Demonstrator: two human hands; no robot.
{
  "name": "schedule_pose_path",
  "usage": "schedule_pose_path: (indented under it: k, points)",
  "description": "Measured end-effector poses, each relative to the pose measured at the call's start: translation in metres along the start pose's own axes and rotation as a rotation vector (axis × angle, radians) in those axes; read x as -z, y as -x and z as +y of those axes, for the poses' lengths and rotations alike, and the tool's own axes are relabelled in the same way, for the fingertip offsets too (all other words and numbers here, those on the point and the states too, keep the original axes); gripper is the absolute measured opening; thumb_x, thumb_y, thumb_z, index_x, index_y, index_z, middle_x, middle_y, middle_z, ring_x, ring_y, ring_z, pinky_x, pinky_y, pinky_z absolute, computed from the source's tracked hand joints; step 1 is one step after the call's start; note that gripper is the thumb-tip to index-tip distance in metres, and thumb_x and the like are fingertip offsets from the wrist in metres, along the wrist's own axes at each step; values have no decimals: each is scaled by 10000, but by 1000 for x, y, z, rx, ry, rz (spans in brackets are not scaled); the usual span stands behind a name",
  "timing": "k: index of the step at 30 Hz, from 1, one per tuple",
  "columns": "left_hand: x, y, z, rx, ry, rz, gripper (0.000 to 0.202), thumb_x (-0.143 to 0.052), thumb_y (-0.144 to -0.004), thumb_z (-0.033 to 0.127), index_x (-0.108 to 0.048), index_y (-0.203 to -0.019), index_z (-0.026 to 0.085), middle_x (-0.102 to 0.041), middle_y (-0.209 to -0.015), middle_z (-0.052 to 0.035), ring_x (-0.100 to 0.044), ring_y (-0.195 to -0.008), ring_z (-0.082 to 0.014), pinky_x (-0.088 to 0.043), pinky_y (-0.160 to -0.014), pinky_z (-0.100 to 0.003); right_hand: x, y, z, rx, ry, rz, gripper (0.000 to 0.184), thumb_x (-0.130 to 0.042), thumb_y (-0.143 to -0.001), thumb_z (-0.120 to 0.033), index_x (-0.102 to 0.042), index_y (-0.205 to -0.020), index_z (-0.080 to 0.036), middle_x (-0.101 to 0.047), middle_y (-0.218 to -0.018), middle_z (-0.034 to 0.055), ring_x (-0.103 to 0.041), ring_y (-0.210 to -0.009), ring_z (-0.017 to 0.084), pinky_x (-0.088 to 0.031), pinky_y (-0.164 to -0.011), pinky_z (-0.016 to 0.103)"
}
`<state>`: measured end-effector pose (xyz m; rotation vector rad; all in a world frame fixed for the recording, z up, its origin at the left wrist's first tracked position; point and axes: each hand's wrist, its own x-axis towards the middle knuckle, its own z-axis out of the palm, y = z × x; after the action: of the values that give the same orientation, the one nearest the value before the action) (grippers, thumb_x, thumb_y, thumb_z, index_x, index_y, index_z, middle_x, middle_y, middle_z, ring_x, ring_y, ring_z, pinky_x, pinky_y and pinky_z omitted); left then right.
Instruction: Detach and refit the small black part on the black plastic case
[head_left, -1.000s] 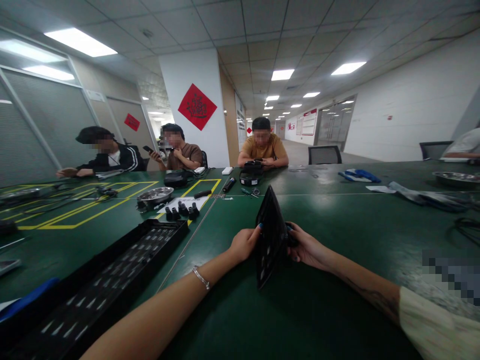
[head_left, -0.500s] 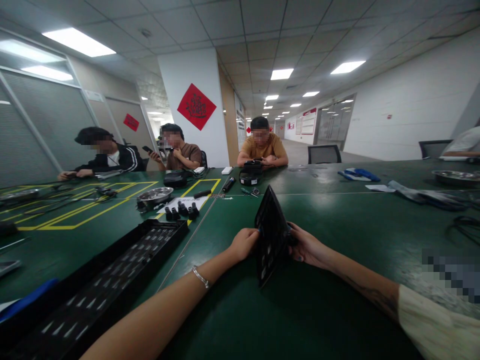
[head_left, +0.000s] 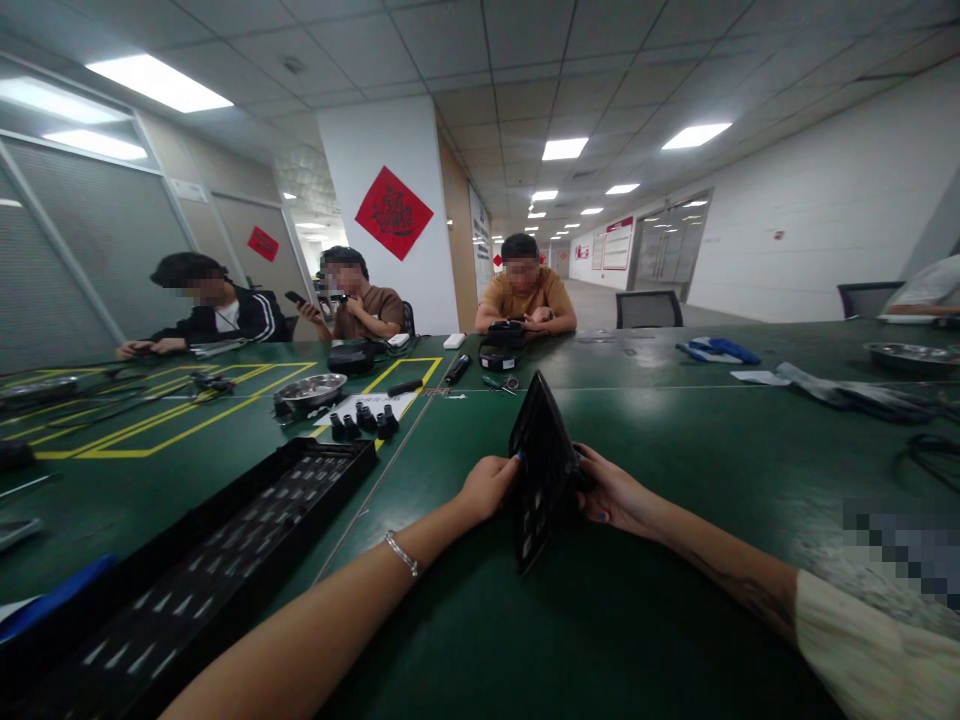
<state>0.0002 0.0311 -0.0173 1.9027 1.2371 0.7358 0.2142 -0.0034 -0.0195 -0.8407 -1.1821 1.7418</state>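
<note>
A thin black panel [head_left: 541, 470] stands nearly on edge above the green table, turned so that I see it at a steep angle. Pale marks or openings run down its near face; what kind of thing it is, I cannot make out. My left hand [head_left: 491, 488], with a silver bracelet at the wrist, is closed on the panel's left side, thumb against the face. On the other side, my right hand [head_left: 611, 490] grips it near the right edge, and its fingertips are partly hidden behind the panel.
A long black tray [head_left: 352, 462] with rows of small pale pointed pieces lies at the left. Beyond it are several black cylindrical parts [head_left: 364, 422] on white paper and a metal bowl [head_left: 309, 392]. Several people sit around the green table [head_left: 675, 440].
</note>
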Motion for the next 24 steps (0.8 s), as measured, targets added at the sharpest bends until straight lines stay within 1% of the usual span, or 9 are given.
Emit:
schedule_pose_path:
  k: [5, 11, 17, 21, 24]
  points:
    - [0, 1, 1, -2, -64, 17, 627, -203, -756, 708, -393, -490, 174, -368, -436, 20, -345, -438, -96, -224, -445, -244, -1, 0, -1, -2, -8, 14, 391, -414, -879, -344, -303, -1244, -259, -521, -619, -27, -488, -401, 85, -260, -300, 133]
    - [0, 1, 3, -16, -103, 39, 629, -201, -779, 693, -459, -564, 161, -411, -478, 12, -380, -475, -113, -254, -462, -243, -2, 1, -2, -11, 6, 13, 397, -408, -880, -354, -301, -1249, -253, -522, -585, -27, -485, -402, 88, -271, -308, 132]
    - [1, -1, 2, -22, -87, -2, 623, -191, -782, 688, -463, -592, 160, -414, -491, 16, -391, -481, -112, -268, -462, -240, -3, 0, -1, -15, -7, 27, 377, -400, -885, -334, -302, -1240, -254, -535, -609, -22, -497, -402, 93, -272, -296, 135]
    - [3, 0, 2, -31, -61, -31, 546, -220, -800, 629, -442, -612, 167, -405, -507, 25, -398, -475, -108, -277, -460, -236, -2, -1, 1, 0, -5, 41, 384, -419, -873, -349, -310, -1226, -242, -535, -613, -24, -500, -395, 96, -267, -288, 139]
    - [5, 1, 3, -66, -53, -52, 427, -275, -813, 517, -446, -640, 167, -416, -532, 27, -409, -490, -105, -293, -468, -229, -2, -2, 2, 8, 5, 44, 387, -407, -875, -344, -297, -1229, -232, -536, -587, -26, -484, -370, 96, -266, -288, 143]
